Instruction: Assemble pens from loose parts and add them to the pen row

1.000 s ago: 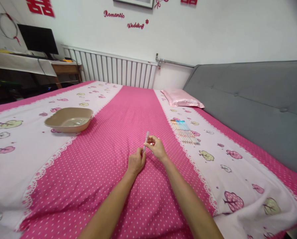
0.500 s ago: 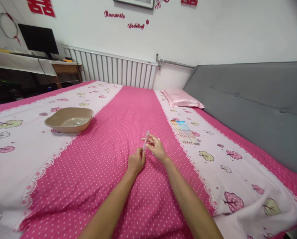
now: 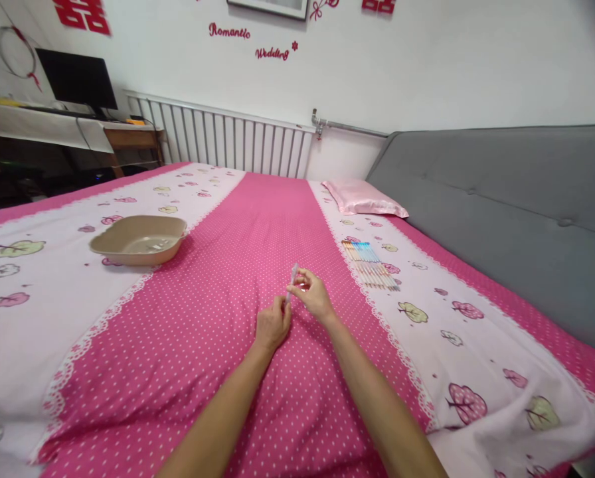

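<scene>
Both my hands meet over the pink dotted stripe of the bedsheet (image 3: pixel 228 345). A thin pale pen (image 3: pixel 293 274) stands tilted between them. My left hand (image 3: pixel 272 325) pinches its lower end with closed fingers. My right hand (image 3: pixel 311 295) grips the pen's middle, fingers curled round it. A row of several coloured pens (image 3: pixel 370 264) lies on the white part of the sheet, to the right of my hands.
A beige shallow basin (image 3: pixel 139 239) sits on the bed at the left with a small item inside. A pink pillow (image 3: pixel 362 197) lies at the far right by the grey headboard (image 3: pixel 501 199). A radiator (image 3: pixel 222 139) and a desk with a monitor (image 3: pixel 76 78) stand beyond the bed.
My right hand's fingers spread briefly half a second ago and have curled back round the pen. The pen's tip sits slightly lower. My left hand has stayed in place.
</scene>
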`<state>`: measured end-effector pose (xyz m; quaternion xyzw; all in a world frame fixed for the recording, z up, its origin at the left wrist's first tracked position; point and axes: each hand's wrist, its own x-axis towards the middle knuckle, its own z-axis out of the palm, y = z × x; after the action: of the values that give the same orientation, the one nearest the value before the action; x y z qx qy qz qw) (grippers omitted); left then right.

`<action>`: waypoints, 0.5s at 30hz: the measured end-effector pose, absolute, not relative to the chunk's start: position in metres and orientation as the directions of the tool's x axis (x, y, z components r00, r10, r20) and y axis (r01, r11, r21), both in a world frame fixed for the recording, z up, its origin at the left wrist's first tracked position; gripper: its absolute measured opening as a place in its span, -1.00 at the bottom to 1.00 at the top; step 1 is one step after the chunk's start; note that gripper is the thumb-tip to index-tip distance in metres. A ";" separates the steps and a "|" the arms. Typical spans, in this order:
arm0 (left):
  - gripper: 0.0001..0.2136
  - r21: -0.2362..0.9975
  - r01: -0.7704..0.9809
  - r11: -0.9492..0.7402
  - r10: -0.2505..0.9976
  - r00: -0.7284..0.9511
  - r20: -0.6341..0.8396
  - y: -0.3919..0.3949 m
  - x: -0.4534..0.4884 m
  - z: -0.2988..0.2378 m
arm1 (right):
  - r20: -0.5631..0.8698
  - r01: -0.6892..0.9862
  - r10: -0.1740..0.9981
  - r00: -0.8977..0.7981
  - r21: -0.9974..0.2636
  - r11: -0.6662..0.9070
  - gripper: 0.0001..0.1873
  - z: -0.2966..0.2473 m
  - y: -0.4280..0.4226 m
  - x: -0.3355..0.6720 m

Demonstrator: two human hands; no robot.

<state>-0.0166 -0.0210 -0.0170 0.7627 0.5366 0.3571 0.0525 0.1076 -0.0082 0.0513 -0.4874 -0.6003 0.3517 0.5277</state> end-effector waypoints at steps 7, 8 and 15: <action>-0.66 0.460 0.788 -0.409 0.859 0.161 0.487 -0.020 -0.017 -0.018 | 0.281 0.114 0.959 -0.032 -0.953 0.282 -0.56 0.049 -0.007 0.107; -0.66 0.460 0.788 -0.408 0.859 0.161 0.486 -0.020 -0.017 -0.018 | 0.279 0.048 0.958 -0.067 -0.958 0.283 -0.56 0.049 -0.008 0.107; -0.67 0.459 0.791 -0.405 0.860 0.160 0.485 -0.021 -0.017 -0.017 | 0.267 -0.011 0.957 -0.116 -0.964 0.267 -0.49 0.048 -0.010 0.111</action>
<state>-0.0168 -0.0209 -0.0172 0.7599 0.5431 0.3539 0.0487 0.1106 -0.0098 0.0483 -0.3991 -0.5922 0.4550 0.5319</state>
